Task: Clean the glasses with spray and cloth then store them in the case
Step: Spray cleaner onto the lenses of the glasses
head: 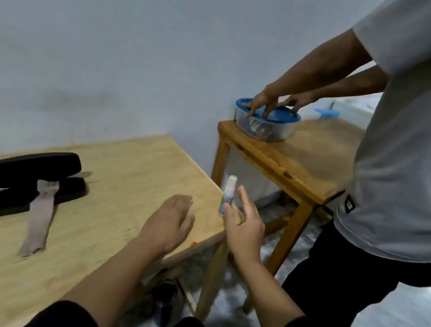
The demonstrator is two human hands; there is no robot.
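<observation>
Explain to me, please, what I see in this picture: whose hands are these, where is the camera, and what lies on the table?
The camera sits on a person's head, looking down. Their left hand rests flat on the wooden table; their right hand is open beside a small spray bottle at the table's corner, not yet gripping it. On the table lie a black glasses case, open, and a pale cloth draped over it. No glasses are visible. A second person presses a blue-lidded container on another table.

Dim, flat indoor light; soft motion blur, wide-angle bending at edges.
</observation>
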